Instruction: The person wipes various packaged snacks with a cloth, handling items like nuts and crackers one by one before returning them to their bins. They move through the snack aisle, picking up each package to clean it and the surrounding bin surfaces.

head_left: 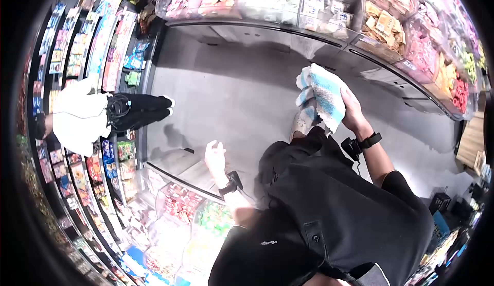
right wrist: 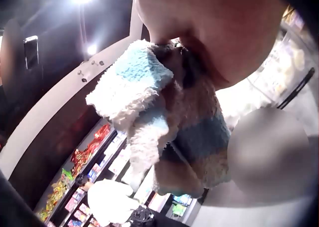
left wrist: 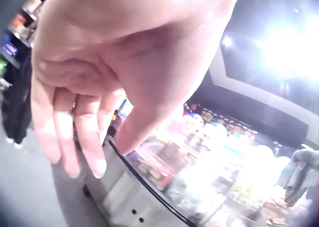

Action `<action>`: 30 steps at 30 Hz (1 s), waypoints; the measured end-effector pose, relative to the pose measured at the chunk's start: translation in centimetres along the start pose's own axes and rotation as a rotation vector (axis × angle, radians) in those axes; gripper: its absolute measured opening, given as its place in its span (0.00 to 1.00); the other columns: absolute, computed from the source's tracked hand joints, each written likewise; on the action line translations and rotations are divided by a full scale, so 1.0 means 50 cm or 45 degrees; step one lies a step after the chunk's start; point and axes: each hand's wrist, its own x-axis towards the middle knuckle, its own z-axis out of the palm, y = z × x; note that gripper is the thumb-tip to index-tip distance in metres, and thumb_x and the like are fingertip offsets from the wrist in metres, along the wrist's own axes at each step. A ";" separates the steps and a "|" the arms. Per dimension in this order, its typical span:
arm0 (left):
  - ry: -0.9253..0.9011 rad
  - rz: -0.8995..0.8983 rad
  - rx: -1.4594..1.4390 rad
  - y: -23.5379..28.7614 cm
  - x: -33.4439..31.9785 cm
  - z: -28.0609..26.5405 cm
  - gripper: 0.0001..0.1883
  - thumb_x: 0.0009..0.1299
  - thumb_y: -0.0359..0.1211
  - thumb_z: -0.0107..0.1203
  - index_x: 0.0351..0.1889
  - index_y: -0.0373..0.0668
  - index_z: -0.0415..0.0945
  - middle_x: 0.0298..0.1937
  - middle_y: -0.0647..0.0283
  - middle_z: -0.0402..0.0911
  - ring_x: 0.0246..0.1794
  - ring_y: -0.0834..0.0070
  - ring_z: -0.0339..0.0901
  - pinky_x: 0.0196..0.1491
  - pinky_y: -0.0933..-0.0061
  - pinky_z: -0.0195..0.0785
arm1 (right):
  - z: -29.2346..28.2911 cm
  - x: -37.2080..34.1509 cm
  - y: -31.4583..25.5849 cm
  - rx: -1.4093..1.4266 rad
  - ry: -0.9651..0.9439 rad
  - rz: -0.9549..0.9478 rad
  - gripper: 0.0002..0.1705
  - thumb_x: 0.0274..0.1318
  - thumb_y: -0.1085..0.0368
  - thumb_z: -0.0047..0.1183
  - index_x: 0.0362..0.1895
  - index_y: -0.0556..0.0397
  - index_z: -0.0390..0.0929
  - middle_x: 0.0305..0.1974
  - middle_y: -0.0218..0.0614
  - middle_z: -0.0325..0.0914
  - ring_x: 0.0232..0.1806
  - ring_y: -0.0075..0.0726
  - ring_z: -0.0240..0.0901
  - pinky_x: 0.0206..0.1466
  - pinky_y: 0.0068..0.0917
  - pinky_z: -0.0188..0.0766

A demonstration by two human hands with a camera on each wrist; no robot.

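Observation:
A fluffy cloth point(head_left: 327, 91) with white and light-blue stripes hangs in folds from my right hand point(head_left: 353, 112), held out in front of my body above the floor. In the right wrist view the cloth point(right wrist: 144, 82) bunches up under the palm, and the fingers gripping it are mostly hidden behind the fabric and the hand. My left hand point(head_left: 215, 158) is held up away from my body, near the candy bins on the left. Its fingers point(left wrist: 89, 137) hang loosely bent in the left wrist view, with nothing in them.
Clear bins of wrapped sweets point(head_left: 383, 26) line the far side on a low cabinet. More candy bins point(head_left: 180, 203) stand at the lower left. A person in a white top point(head_left: 80, 116) stands at the packed shelves point(head_left: 110, 54) on the left. Grey floor point(head_left: 221, 90) lies between.

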 end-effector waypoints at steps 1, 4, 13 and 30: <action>-0.045 0.060 0.034 0.051 0.021 0.040 0.16 0.65 0.35 0.56 0.49 0.40 0.73 0.24 0.61 0.81 0.28 0.75 0.78 0.37 0.73 0.68 | -0.028 0.000 -0.018 0.000 0.053 -0.003 0.27 0.67 0.55 0.40 0.64 0.56 0.58 0.59 0.36 0.66 0.59 0.30 0.63 0.62 0.29 0.59; -0.171 0.276 0.153 0.176 0.064 0.137 0.16 0.65 0.34 0.55 0.49 0.37 0.74 0.22 0.62 0.80 0.24 0.79 0.77 0.33 0.76 0.67 | -0.076 -0.005 -0.072 0.119 0.092 -0.115 0.29 0.67 0.55 0.38 0.66 0.57 0.55 0.61 0.41 0.64 0.61 0.35 0.63 0.63 0.34 0.60; -0.338 0.712 0.175 0.416 0.229 0.333 0.13 0.64 0.34 0.55 0.45 0.40 0.76 0.28 0.56 0.81 0.27 0.69 0.78 0.35 0.71 0.69 | -0.168 0.014 -0.099 0.190 0.470 -0.229 0.34 0.68 0.45 0.28 0.65 0.58 0.57 0.59 0.45 0.67 0.58 0.42 0.67 0.58 0.39 0.66; -0.581 1.222 0.283 0.784 0.775 0.697 0.11 0.64 0.30 0.46 0.40 0.36 0.74 0.38 0.46 0.77 0.41 0.50 0.73 0.46 0.55 0.66 | -0.030 0.282 -0.151 0.254 0.919 -0.466 0.28 0.69 0.50 0.33 0.61 0.58 0.62 0.56 0.38 0.70 0.54 0.36 0.68 0.57 0.34 0.65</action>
